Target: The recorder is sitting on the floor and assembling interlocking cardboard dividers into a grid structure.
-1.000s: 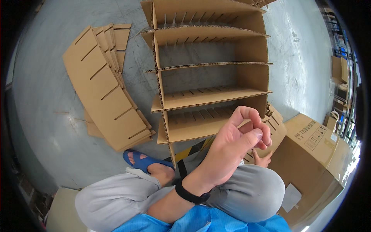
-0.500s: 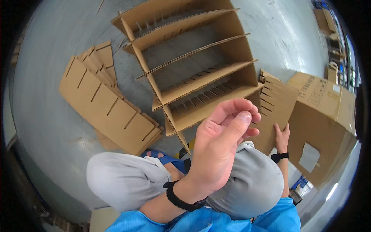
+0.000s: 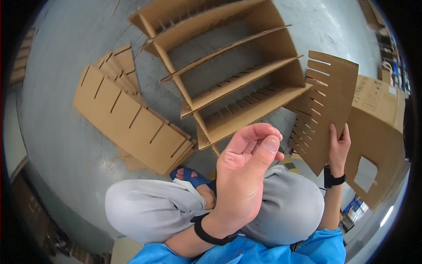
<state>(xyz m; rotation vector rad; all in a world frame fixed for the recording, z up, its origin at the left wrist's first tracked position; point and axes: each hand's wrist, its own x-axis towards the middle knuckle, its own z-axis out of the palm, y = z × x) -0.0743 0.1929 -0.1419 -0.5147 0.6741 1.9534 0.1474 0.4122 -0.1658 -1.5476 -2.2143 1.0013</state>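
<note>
My right hand grips the lower edge of a slotted cardboard divider, raised upright with its slots facing left. More slotted cardboard shows partly behind it. My left hand is raised above my knees, its fingers curled and the thumb tip against them, with nothing visible in it. Beyond that hand stands a partly assembled cardboard divider grid, with several cross panels slotted into a long panel on its left. The left hand covers the view of the grid's near corner; whether they touch I cannot tell.
On the floor at left lies a fanned stack of slotted cardboard dividers. A large cardboard box with a white paper patch stands at right, close to the right hand. My knees and a blue sandal are near the grid.
My right hand has lifted the divider up and to the right, away from the cardboard beside the grid. The left hand keeps its curled pose. The whole view has shifted slightly.
</note>
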